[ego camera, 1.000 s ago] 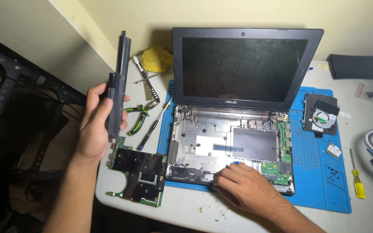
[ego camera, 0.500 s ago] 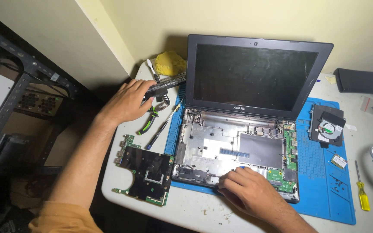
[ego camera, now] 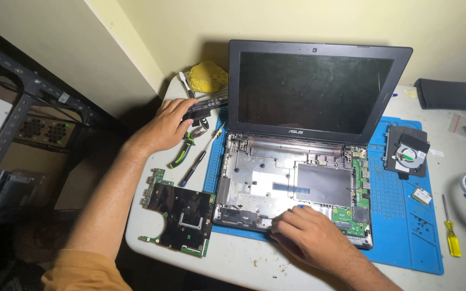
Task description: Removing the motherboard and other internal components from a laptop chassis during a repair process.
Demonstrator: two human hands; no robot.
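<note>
Left hand [ego camera: 165,126] lowered 1 battery [ego camera: 206,105], fingers wrapped; right hand [ego camera: 308,237] flat on 1 laptop [ego camera: 292,183].

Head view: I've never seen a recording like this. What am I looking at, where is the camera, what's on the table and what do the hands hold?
There is no machine here; a person works with bare hands, and the one camera sits on their head, looking down. On the white table a blue mat carries an open laptop with its keyboard cover off, so the inside shows. The left hand grips a long black battery lying at the table's far left. The right hand rests on the laptop's front edge; I cannot tell whether it holds anything. Also lying about: a circuit board, green-handled pliers, a fan, a yellow screwdriver and a yellow sponge.
</note>
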